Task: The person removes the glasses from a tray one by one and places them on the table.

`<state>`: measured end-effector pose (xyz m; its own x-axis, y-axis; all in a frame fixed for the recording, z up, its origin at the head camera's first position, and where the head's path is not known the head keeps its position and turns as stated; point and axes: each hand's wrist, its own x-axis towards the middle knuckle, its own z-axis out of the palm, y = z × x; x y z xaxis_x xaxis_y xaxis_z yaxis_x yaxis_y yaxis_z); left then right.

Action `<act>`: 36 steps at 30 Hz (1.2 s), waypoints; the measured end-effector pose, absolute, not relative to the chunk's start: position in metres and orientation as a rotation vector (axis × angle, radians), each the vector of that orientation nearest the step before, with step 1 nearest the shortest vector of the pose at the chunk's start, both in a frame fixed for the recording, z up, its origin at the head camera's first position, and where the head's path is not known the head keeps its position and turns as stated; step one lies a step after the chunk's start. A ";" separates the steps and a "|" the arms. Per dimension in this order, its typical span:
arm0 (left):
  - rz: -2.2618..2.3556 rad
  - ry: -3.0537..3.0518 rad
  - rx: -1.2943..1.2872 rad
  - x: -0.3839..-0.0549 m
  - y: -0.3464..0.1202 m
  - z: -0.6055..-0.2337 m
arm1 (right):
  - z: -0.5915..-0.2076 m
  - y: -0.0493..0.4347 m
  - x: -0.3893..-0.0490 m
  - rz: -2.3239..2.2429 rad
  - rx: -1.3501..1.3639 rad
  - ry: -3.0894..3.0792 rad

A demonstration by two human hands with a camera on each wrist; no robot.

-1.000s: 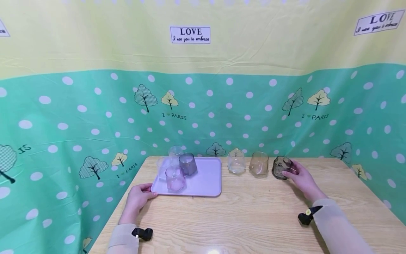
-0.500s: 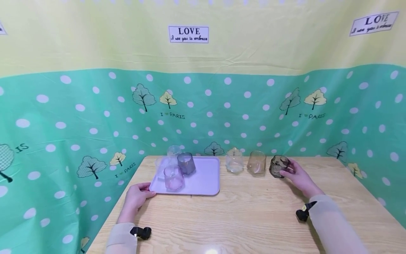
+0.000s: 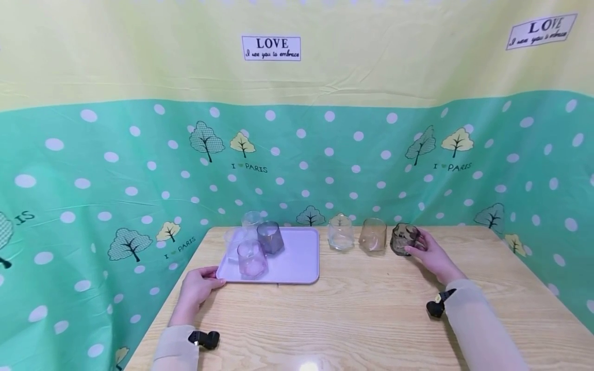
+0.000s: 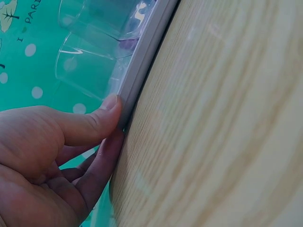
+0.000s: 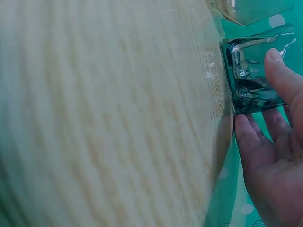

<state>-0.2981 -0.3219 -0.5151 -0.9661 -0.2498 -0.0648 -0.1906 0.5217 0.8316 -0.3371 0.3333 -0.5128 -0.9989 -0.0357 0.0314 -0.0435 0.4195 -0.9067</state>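
My left hand (image 3: 197,286) pinches the near left corner of a lilac tray (image 3: 297,257); in the left wrist view the thumb (image 4: 97,120) lies on the rim with fingers below. On the tray's left side stand a pink-tinted glass (image 3: 252,262), a grey glass (image 3: 271,238) and two clear glasses, the rear one (image 3: 252,220) behind the grey one. At the right, my right hand (image 3: 433,257) holds a dark smoky, wavy-sided glass (image 3: 402,240), thumb on the near side and fingers round its right. The glass is upright, with its base right at the tabletop.
Between tray and dark glass, a clear glass (image 3: 341,236) and an amber glass (image 3: 373,238) stand in a row along the back of the wooden table (image 3: 343,314). A green and yellow patterned curtain (image 3: 325,129) hangs right behind the table and along its sides.
The head view has shifted slightly. The dark glass, held by my right hand, has moved a little back and toward the amber glass. My left hand keeps its hold on the tray.
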 end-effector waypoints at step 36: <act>-1.440 -2.687 0.376 -0.295 -0.319 -0.511 | -0.512 0.333 -0.334 1.692 0.047 -2.663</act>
<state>-0.2955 -0.3194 -0.5106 -0.9676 -0.2469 -0.0535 -0.1812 0.5307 0.8279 -0.3336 0.3333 -0.5121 -0.9995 -0.0329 0.0040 -0.0176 0.4246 -0.9052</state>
